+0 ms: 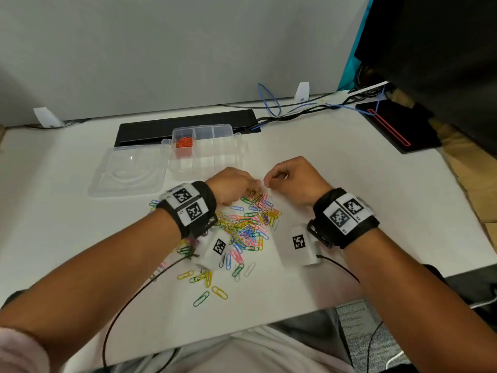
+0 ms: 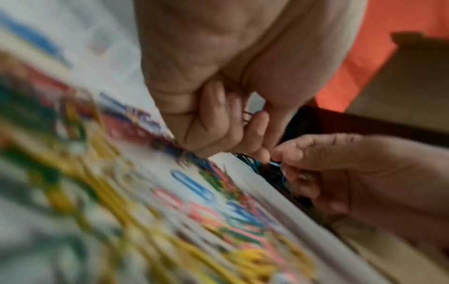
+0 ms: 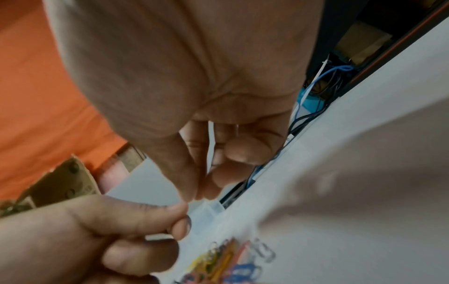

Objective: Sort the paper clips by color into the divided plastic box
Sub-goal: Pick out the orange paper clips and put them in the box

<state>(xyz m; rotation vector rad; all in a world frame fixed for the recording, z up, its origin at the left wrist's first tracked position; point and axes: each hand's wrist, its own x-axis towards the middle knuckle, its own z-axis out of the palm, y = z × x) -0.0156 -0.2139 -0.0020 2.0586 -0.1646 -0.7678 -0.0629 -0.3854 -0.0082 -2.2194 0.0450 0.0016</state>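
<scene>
Orange clips (image 1: 184,142) fill one box (image 1: 207,168) compartment.

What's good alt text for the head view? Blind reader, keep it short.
Seen from above, a person's left hand and right hand, fingers curled, meet over the far edge of a pile of mixed-colour paper clips on a white table. Behind them sits a clear divided plastic box holding orange clips in one compartment, its clear lid lying open on its left.
</scene>
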